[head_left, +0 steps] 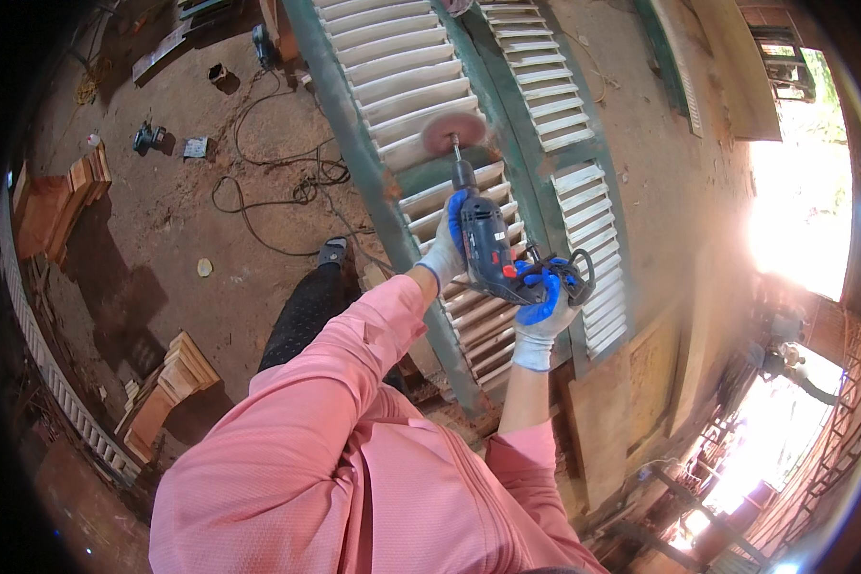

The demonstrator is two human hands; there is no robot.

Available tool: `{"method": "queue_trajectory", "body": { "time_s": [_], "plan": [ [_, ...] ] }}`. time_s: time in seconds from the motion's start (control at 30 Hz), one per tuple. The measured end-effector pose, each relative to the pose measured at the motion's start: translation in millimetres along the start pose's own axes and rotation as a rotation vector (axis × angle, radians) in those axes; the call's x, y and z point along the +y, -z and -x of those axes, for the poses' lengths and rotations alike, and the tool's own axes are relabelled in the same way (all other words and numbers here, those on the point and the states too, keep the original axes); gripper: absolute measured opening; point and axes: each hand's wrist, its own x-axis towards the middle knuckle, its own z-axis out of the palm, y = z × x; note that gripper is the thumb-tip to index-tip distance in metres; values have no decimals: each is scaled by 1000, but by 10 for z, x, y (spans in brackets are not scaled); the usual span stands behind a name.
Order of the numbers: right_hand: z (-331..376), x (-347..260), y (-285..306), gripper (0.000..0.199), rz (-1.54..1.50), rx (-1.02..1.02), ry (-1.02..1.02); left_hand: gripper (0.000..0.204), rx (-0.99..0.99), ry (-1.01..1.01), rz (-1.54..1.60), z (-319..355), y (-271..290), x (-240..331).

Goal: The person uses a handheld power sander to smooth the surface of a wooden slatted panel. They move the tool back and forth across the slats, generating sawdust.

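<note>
A dark blue power drill (488, 247) is held in both my gloved hands. My left hand (445, 251) wraps round the front of its body, near the chuck. My right hand (545, 311) is closed round the rear handle, with a looped black cord beside the fingers. A round reddish sanding disc (452, 134) on the drill's shaft lies over the middle rail of a louvered shutter (392, 67). Whether it spins cannot be told. This shutter has white slats in a green frame, and a second louvered shutter (591, 253) stands right of it.
A black cable (244, 206) trails in loops over the dirt floor at left. Wooden pieces (167, 392) lie stacked there, and another dark power tool (148, 139) rests farther off. Boards (631, 421) are at right, near bright openings.
</note>
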Motion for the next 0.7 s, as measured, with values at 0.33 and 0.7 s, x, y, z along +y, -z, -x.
{"method": "queue_trajectory", "body": {
  "time_s": [0.33,0.7],
  "plan": [
    [99,-53,25,27,-9,-22,-48,62,-52,-61,36,-27,262,-12],
    [115,156,311,22,-39,7,-145,60,-25,-97,-35,392,148,-64]
  ]
}}
